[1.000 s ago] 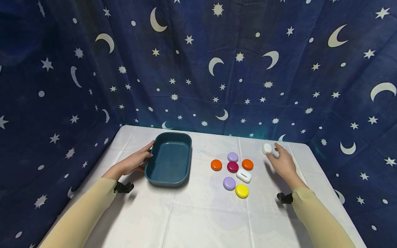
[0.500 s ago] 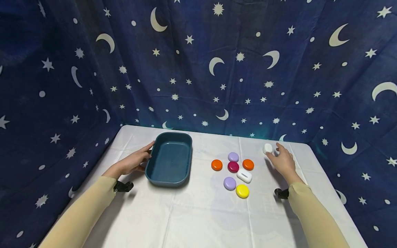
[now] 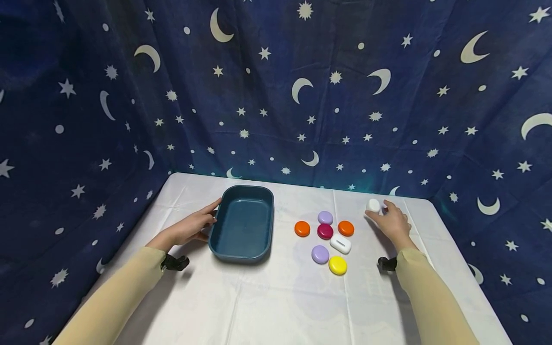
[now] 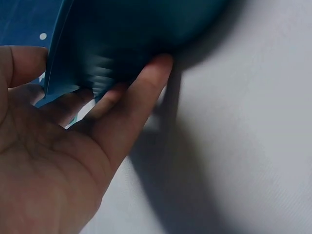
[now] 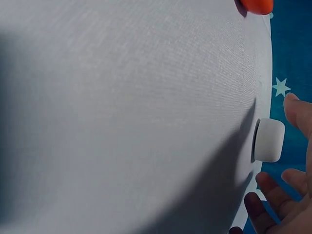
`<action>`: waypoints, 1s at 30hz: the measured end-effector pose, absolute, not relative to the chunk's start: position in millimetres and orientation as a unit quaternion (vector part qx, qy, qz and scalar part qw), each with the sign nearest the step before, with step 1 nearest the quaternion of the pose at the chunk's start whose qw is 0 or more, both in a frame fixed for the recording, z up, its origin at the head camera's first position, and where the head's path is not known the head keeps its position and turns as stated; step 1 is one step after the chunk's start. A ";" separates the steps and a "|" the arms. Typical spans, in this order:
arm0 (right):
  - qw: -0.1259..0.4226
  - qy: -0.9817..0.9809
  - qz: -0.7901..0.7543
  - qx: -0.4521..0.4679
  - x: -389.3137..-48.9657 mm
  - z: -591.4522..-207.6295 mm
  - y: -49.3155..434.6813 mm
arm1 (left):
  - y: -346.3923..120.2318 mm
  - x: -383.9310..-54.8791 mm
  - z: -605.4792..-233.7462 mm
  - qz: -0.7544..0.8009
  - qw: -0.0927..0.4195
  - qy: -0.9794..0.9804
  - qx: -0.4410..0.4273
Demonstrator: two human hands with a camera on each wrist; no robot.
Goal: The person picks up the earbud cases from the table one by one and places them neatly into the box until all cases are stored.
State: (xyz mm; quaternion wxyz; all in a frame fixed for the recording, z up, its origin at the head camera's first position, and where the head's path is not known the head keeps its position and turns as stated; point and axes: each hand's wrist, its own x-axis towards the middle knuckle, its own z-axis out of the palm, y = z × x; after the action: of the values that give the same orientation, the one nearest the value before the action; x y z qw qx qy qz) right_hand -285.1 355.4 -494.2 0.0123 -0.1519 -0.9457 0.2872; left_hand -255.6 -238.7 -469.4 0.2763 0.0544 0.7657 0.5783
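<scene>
Curtain: the star-and-moon curtain [image 3: 276, 52] hangs behind the table and along both sides of your view.
Tabletop: the creased white cloth [image 3: 276, 306] covers it and bears every object below.
Sleeves: your two beige sleeves [image 3: 431, 302] enter from the near edge, well apart.
Tray: the deep dark-blue tray [image 3: 243, 225], rectangular with rounded corners, sits on the left part of the cloth. Judged light, stiff and sturdy, its smooth base likely slides easily; hold it midway along a long wall, below the rim.
Left hand: your left hand [image 3: 185, 230] rests extended fingers against the tray's outer left wall; you press the wall rather than wrap round it.
Right hand: your right hand [image 3: 394, 226] stands spread about the white box, thumb and fingers apart; the right wrist view shows a gap, so you pinch nothing.
Oblong case: a white oblong case [image 3: 340, 244] with a dark slot lies beside the discs.
Discs: one yellow disc [image 3: 338, 265], two lilac discs [image 3: 320, 254], two orange discs [image 3: 302, 228] and one crimson disc [image 3: 325, 231] lie between tray and right hand, glossy and probably slippery.
White box: the small white rounded box [image 3: 373, 206] lies near the far right edge. Judged light, rigid and slick at its curves; pinch two opposite sides.
</scene>
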 end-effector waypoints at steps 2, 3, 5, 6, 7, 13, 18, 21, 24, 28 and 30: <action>0.008 -0.945 0.286 -0.159 -287.3 -495.3 355.3 | -237.2 -255.1 -470.8 0.581 0.278 0.762 0.055; 0.008 -0.944 0.287 -0.164 -288.5 -495.9 355.5 | -236.3 -255.1 -471.5 0.584 0.279 0.760 0.056; 0.006 -0.942 0.286 -0.176 -290.2 -496.6 355.5 | -234.6 -254.6 -472.8 0.589 0.282 0.755 0.057; 0.007 -0.941 0.285 -0.183 -291.3 -497.1 355.8 | -233.7 -254.6 -473.4 0.591 0.283 0.753 0.058; 0.007 -0.940 0.283 -0.190 -292.3 -497.6 356.2 | -232.8 -254.4 -473.9 0.592 0.284 0.752 0.060; 0.007 -0.939 0.272 -0.209 -295.6 -500.4 358.4 | -229.2 -253.0 -476.6 0.596 0.289 0.747 0.056; 0.022 -0.939 0.276 -0.203 -295.8 -500.4 361.3 | -228.9 -252.6 -477.2 0.598 0.290 0.745 0.056; 0.030 -0.940 0.280 -0.194 -295.3 -499.5 361.8 | -229.7 -251.8 -477.0 0.600 0.291 0.743 0.056; 0.029 -0.941 0.283 -0.183 -295.4 -498.6 362.3 | -230.4 -251.4 -476.5 0.602 0.291 0.742 0.055; 0.011 -0.941 0.293 -0.167 -295.2 -499.1 364.6 | -230.9 -250.6 -475.6 0.600 0.291 0.743 0.050; -0.001 -0.941 0.297 -0.159 -294.7 -500.9 367.0 | -231.0 -250.2 -475.4 0.601 0.291 0.743 0.051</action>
State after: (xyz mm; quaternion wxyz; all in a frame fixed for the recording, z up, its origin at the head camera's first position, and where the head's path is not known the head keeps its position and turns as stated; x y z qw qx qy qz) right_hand -294.7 367.0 -500.9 -0.0013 -0.1593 -0.9414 0.2974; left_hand -250.2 -231.0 -475.4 0.2907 0.0508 0.7429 0.6009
